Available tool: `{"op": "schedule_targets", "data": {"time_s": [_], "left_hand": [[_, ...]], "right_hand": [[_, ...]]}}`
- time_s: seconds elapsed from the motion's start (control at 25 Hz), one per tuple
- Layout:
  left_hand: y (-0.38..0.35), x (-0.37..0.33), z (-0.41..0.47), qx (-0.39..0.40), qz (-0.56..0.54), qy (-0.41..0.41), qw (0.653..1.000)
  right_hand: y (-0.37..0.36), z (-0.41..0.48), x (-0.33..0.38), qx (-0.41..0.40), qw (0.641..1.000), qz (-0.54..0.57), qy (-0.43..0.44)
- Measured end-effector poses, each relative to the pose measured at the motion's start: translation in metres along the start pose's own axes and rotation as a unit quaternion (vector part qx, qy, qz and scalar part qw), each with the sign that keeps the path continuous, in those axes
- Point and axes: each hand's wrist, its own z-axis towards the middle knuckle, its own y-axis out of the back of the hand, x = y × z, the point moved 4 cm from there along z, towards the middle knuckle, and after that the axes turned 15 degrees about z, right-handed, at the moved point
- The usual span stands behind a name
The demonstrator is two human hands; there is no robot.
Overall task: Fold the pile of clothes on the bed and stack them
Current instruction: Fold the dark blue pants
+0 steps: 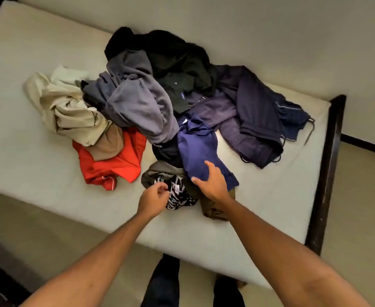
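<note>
Since every piece in this job is limp cloth, I expect nothing to keep its shape once lifted, so where I take hold matters more than how hard.

Nearest me, my left grip is curled closed and pinches the near edge of the black-and-white patterned garment. That garment lies crumpled at the near side of the pile on the bed. It looks thin and light, and I would feel for a hem or waistband, not the bunched middle.

My right grip is spread wide and holds nothing. Its fingers lie on or just above the blue garment; I cannot tell which. An olive garment lies partly beneath that wrist.

Further left lies the red garment, smooth and probably slippery. Behind it, the grey garment looks thicker and heavier, so I judge it wants both grips at the shoulders. The beige garment lies to its left, the black garment farthest back, and the navy garment with its loose drawstring to the right.

These all overlap, so lifting one will likely drag its neighbours. Nothing is folded or stacked yet.
</note>
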Motion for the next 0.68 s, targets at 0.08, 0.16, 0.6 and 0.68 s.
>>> {"op": "schedule_targets", "data": {"time_s": [0.08,0.16,0.6,0.68], "left_hand": [[-0.005,-0.01,0.041,-0.006,-0.038,-0.013,0.999],[-0.004,-0.032,0.07,0.003,-0.043,-0.018,0.999],[-0.029,-0.073,0.1,0.028,-0.054,-0.042,0.997],[-0.018,-0.105,0.078,-0.008,-0.02,-0.155,0.988]], "right_hand": [[-0.014,0.033,0.01,-0.033,0.997,-0.065,-0.004],[-0.02,0.05,0.022,-0.04,0.988,-0.148,0.005],[-0.015,0.005,-0.027,-0.136,0.976,0.152,-0.076],[-0.001,0.0,-0.027,-0.162,0.96,0.21,-0.085]]}}
